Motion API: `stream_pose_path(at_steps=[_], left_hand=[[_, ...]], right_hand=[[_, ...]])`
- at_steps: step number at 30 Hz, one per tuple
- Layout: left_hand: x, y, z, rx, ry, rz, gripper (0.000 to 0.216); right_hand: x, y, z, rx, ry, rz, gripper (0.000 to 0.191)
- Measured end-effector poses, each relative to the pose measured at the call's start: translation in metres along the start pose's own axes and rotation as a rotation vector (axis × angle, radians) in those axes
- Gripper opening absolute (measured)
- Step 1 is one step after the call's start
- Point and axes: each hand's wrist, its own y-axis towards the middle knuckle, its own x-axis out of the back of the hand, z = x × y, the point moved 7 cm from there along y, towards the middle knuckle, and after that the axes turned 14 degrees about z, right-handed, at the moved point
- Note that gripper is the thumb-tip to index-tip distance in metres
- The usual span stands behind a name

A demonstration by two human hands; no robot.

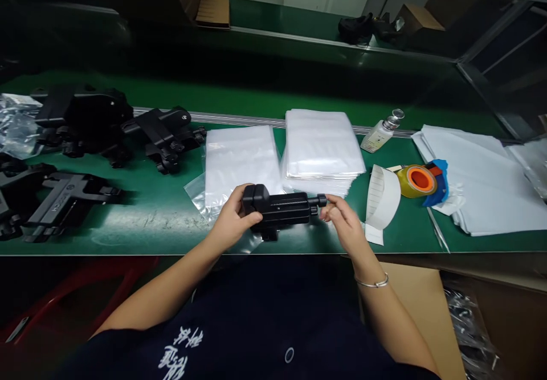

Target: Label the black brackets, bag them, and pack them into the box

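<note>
Left hand [231, 223] is clamped on one end of a black device [286, 209], thumb over its near side. Right hand [348, 229] has its fingertips at the small knobs [318, 200] on the opposite end; whether they pinch or merely touch cannot be determined. The device lies roughly level between both hands, over the near edge of the green table [162, 226]. Directly beyond the grip: a plastic-sleeved pile [239, 158] and, beside it, a taller white stack [322, 146]. Just right of the grip: a curled label strip [383, 197], then a yellow tape roll [405, 182] and tweezers [438, 232]. Well left of the grip: similar black units [64, 197].
</note>
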Motion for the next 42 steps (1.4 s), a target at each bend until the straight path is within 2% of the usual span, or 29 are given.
stream_pose_path(at_steps=[3, 8, 12, 17, 20, 24, 26, 28, 33, 36, 42], left_hand=[[-0.004, 0.008, 0.009, 0.001, -0.209, 0.002, 0.073], [-0.009, 0.015, 0.011, 0.015, -0.366, 0.004, 0.062], [-0.01, 0.015, 0.007, 0.008, -0.345, 0.001, 0.063], [-0.004, 0.01, -0.007, -0.096, -0.27, -0.067, 0.067], [-0.001, 0.013, -0.004, -0.086, -0.391, -0.134, 0.065], [0.002, 0.02, 0.029, 0.148, -0.81, -0.306, 0.051], [0.001, 0.02, 0.042, 0.245, -0.979, -0.392, 0.044], [0.003, 0.02, 0.045, 0.26, -1.041, -0.43, 0.04], [0.001, 0.019, 0.024, 0.089, -0.844, -0.282, 0.05], [-0.002, 0.018, 0.018, 0.051, -0.76, -0.239, 0.053], [0.002, 0.019, 0.018, 0.053, -0.644, -0.216, 0.054]], right_hand=[[-0.003, 0.004, -0.002, 0.026, -0.091, -0.06, 0.033], [-0.009, 0.012, -0.007, 0.061, 0.062, -0.047, 0.032], [-0.008, 0.012, -0.003, 0.101, 0.015, -0.103, 0.027], [-0.007, 0.014, 0.002, 0.108, -0.08, -0.218, 0.026], [-0.015, 0.019, 0.0, 0.113, -0.081, -0.166, 0.027], [-0.041, 0.014, 0.003, 0.151, -0.139, -0.021, 0.034], [-0.056, 0.01, 0.008, 0.179, -0.265, 0.068, 0.028], [-0.062, 0.007, 0.012, 0.183, -0.319, 0.085, 0.02], [-0.034, 0.021, 0.009, 0.076, -0.115, -0.125, 0.022], [-0.029, 0.032, 0.008, 0.021, -0.016, -0.106, 0.026], [-0.042, 0.039, 0.0, -0.056, 0.307, -0.007, 0.032]])
